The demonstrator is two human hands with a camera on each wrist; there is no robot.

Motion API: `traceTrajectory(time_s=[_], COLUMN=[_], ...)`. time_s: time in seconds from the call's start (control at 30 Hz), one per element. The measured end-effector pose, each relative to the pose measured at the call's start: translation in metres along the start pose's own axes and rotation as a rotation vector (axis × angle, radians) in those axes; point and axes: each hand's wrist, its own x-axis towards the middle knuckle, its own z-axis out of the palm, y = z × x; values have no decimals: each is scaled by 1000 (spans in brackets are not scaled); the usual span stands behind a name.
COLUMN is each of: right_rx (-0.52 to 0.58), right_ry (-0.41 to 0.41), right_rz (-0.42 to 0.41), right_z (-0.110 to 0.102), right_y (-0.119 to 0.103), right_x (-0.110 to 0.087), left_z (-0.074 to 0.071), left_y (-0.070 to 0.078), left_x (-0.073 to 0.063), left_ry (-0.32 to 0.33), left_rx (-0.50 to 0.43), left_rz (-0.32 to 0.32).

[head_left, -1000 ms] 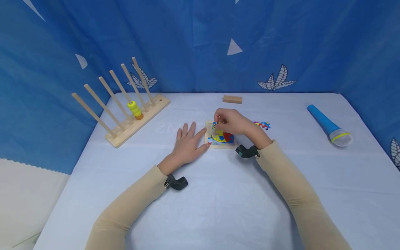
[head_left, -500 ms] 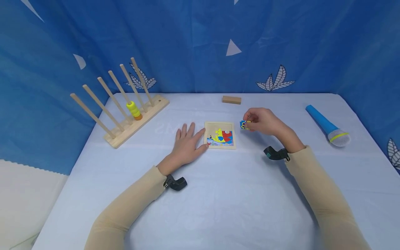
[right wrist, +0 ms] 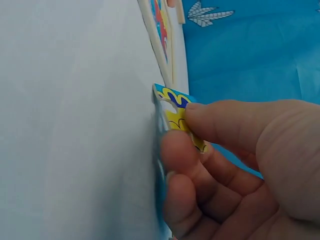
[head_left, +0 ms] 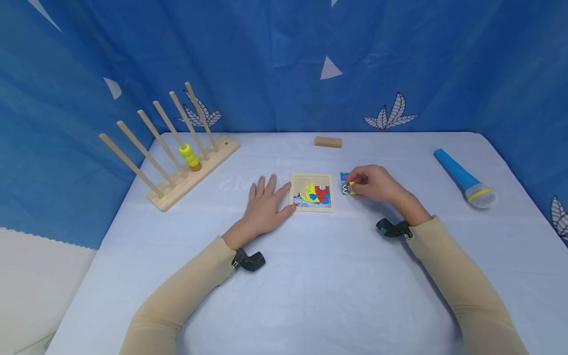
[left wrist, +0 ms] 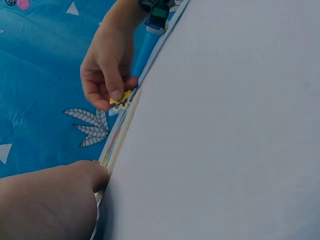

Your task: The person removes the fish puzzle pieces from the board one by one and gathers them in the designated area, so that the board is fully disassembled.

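Observation:
My right hand (head_left: 374,183) pinches a blue and yellow puzzle piece (right wrist: 175,112) between thumb and fingers, just right of the wooden puzzle frame (head_left: 333,197). Low over the table, the piece is tilted in the right wrist view. Just beyond it in the head view shows a bit of another blue patterned piece (head_left: 343,175), the rest covered by my fingers. Joined yellow, red and blue pieces (head_left: 316,194) fill the frame's lower part; its upper part shows bare wood. My left hand (head_left: 264,207) lies flat with spread fingers, thumb and index fingertips touching the frame's left edge.
A wooden peg rack (head_left: 195,172) with yellow and orange beads on one peg stands at the left. Beyond the frame lies a small wooden block (head_left: 328,142). A blue toy microphone (head_left: 463,177) rests at the right.
My right hand has moved from above the frame to its right, taking the puzzle piece along, then slightly nearer the front. The left hand stays at the frame.

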Motion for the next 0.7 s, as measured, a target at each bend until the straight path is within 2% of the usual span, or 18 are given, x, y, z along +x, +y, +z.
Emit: traceTrajectory(time_s=[0.17,0.7], right_rx=[-76,-136], right_ry=[48,63], right_rz=[-9,78], right_z=[3,10], right_y=[1,-6], right_x=[0,2], left_z=[-1,0], left_y=[0,-2], left_x=[1,2], left_ry=[1,0], left_rx=[-6,-13], left_rz=[8,7])
